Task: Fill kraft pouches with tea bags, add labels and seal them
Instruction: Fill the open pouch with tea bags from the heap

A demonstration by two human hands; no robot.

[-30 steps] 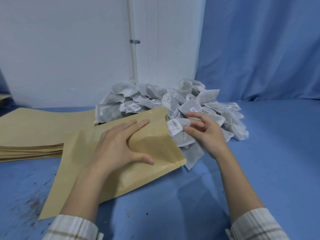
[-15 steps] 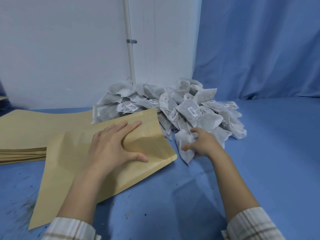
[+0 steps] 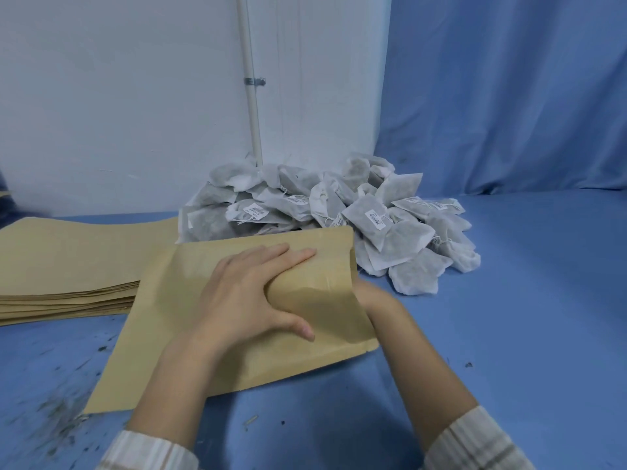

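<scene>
You have only one camera, and it sits on your head. It looks forward and down at the blue worktop (image 3: 509, 300) from close up. Your two arms reach in from the bottom edge. Far back, it sees the white wall (image 3: 135, 96) and blue curtain (image 3: 509, 96).

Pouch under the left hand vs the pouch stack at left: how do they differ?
The single pouch lies alone, angled on the table; the pouch stack holds many sheets piled flat and square. The left hand presses the single pouch and the right hand reaches into its open mouth; the stack is untouched. Both are plain kraft brown, unlabelled.
</scene>
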